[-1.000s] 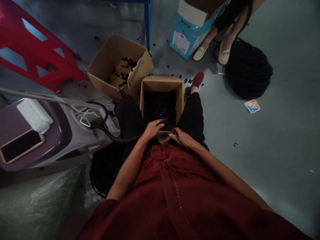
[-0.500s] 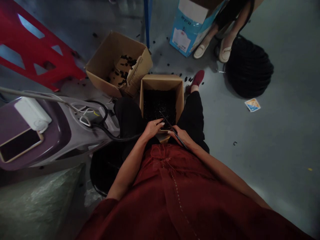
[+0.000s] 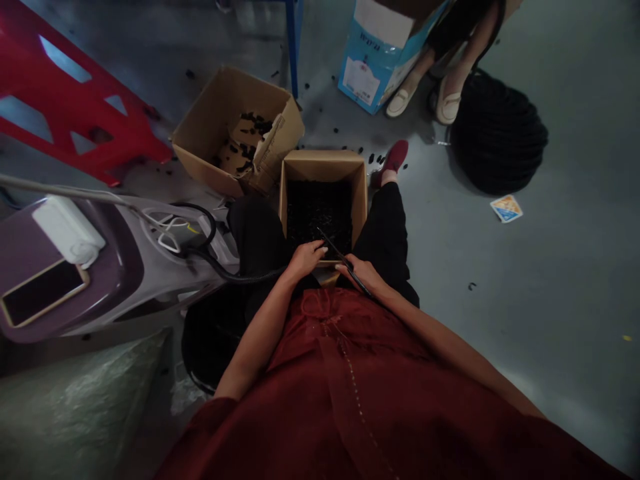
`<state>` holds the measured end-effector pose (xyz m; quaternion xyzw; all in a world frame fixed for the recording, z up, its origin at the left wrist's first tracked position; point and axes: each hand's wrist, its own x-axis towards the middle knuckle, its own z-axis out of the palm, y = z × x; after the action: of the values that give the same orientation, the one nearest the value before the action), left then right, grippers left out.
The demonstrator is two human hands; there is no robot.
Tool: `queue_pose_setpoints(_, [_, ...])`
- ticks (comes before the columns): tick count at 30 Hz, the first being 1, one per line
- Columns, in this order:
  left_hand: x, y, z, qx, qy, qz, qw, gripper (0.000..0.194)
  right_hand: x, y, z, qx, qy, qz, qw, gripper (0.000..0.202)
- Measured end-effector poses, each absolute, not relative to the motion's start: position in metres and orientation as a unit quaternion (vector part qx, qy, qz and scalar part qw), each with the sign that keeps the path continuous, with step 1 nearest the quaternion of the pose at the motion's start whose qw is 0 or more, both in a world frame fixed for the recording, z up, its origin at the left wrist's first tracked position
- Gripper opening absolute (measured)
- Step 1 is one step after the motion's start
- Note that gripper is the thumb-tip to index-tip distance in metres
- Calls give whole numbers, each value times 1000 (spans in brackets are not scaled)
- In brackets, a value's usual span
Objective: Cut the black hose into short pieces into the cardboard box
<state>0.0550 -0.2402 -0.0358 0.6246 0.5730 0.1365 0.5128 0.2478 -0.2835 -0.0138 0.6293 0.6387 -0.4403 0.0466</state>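
Observation:
My right hand (image 3: 365,272) is closed around a long, thin dark tool (image 3: 336,245) with a pointed end. Its kind does not show clearly. The tip reaches up and left over an open cardboard box (image 3: 324,157) between my legs, which holds a mass of small black pieces (image 3: 320,207). At the box's near edge, my left hand (image 3: 305,259) has its fingers drawn together close to the tool. What they pinch is too dark to make out. A black ribbed tube (image 3: 240,277) runs from the left to my left wrist, where it passes out of sight.
Another cardboard box (image 3: 200,143) with scattered black pieces stands beyond my left knee. A purple-grey stool (image 3: 120,247) carries a phone (image 3: 45,292) and cables. Farther off are a blue carton (image 3: 363,67), a person's feet (image 3: 447,100) and a black coil (image 3: 500,137).
The tool's tip has dipped slightly toward me and to the left. My left fingers have shifted a little; both hands otherwise stay at the box's near edge.

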Motion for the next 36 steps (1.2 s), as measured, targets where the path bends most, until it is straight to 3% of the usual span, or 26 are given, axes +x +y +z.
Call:
queue_pose_setpoints(9, [55, -242, -45, 646, 589, 119, 471, 42, 250, -282, -27, 646, 616, -451, 20, 25])
queue_pose_setpoints(16, [58, -243, -22, 644, 580, 128, 483, 53, 254, -273, -34, 656, 543, -511, -112, 33])
queue_pose_setpoints(19, [62, -248, -9, 632, 574, 123, 507, 68, 248, -267, -27, 634, 472, -570, -222, 43])
queue_pose_setpoints(22, [64, -253, 0, 633, 562, 122, 518, 70, 241, -263, -17, 601, 385, -628, -309, 49])
queue_pose_setpoints(30, [64, -261, 9, 631, 554, 94, 535, 74, 235, -265, -3, 576, 332, -673, -325, 53])
queue_pose_setpoints(36, [67, -270, 27, 763, 548, -3, 343, 60, 236, -261, 0, 588, 301, -661, -355, 55])
